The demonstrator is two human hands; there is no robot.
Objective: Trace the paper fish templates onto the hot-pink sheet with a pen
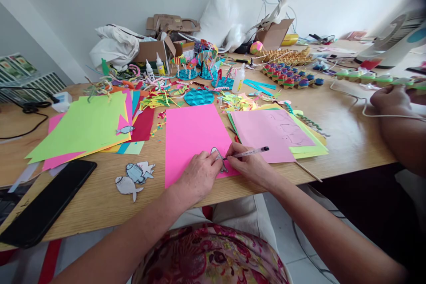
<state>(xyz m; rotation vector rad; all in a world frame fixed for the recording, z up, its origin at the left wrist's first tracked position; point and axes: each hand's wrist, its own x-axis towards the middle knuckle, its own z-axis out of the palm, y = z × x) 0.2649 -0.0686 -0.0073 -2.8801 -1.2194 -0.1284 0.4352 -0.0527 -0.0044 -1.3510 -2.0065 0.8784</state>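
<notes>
A bright pink sheet lies in front of me. Near its right edge is a small fish cutout, pressed against the sheet by the fingers of my left hand. My right hand is closed round a pen, whose tip touches down beside the cutout. More paper fish lie on the wooden table to the left: a white one and a blue-grey one partly over another. A small blue fish rests on the green paper stack.
A black phone lies at the left front. Light pink paper and a thin stick are on the right. Glue bottles, paper scraps and painted egg cartons stand behind. Another person's hand is at the far right.
</notes>
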